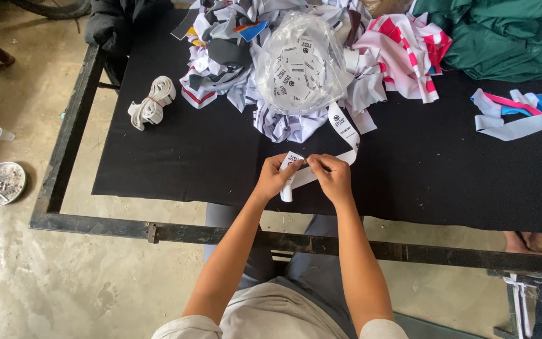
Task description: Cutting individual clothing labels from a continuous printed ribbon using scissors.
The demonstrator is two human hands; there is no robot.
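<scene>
Both my hands meet over the front edge of the black cloth table top [177, 157]. My left hand [275, 177] pinches the end of a white printed label strip [346, 132], with a short piece hanging below the fingers. My right hand [330, 177] grips the same strip just to the right. The strip runs up and back towards a clear plastic bag [299, 63] full of small white labels, which rests on a heap of white, grey and striped fabric pieces [221, 56].
A bundle of white elastic band [152, 102] lies at the left on the cloth. Pink-and-white striped fabric [409, 47], green cloth [503, 37] and blue-pink strips [522, 110] lie at the right. A black metal frame [70, 132] edges the table. A dish [2, 183] sits on the concrete floor.
</scene>
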